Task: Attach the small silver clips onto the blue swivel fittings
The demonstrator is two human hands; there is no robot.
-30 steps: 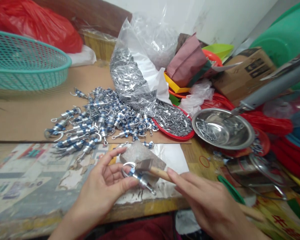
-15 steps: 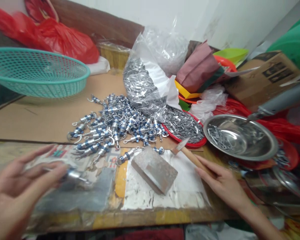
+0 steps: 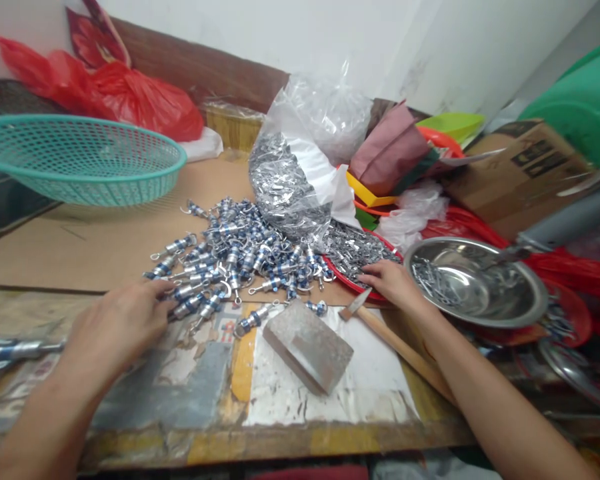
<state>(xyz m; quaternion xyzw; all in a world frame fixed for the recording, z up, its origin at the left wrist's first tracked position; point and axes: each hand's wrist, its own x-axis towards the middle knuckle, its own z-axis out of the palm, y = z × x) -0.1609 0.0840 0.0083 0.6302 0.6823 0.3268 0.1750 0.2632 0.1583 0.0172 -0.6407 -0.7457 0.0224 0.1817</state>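
Observation:
My left hand (image 3: pixel 125 320) has its fingers drawn together at the near left edge of a pile of silver hook-ended fittings (image 3: pixel 240 247) with blue bands. The fingertips close on the end of one fitting (image 3: pixel 187 303). My right hand (image 3: pixel 390 283) reaches over a red tray (image 3: pixel 347 283), thumb and fingers pinching down at small metal pieces (image 3: pixel 355 253); what is between them is too small to see. Under my right forearm a hammer (image 3: pixel 393 340) with a wooden handle lies on the bench. A steel block (image 3: pixel 310 347) sits on white sheeting between my hands.
More fittings (image 3: pixel 17 350) lie left of my left wrist. A clear bag of metal pieces (image 3: pixel 285 187) leans behind the pile. On the right stands a steel bowl (image 3: pixel 480 280) near a grey-handled tool (image 3: pixel 570 217). A turquoise basket (image 3: pixel 80 160) is at the back left.
My right hand has let go of the hammer and moved to the red tray. The left hand has put its fitting down at the left and reached to the pile.

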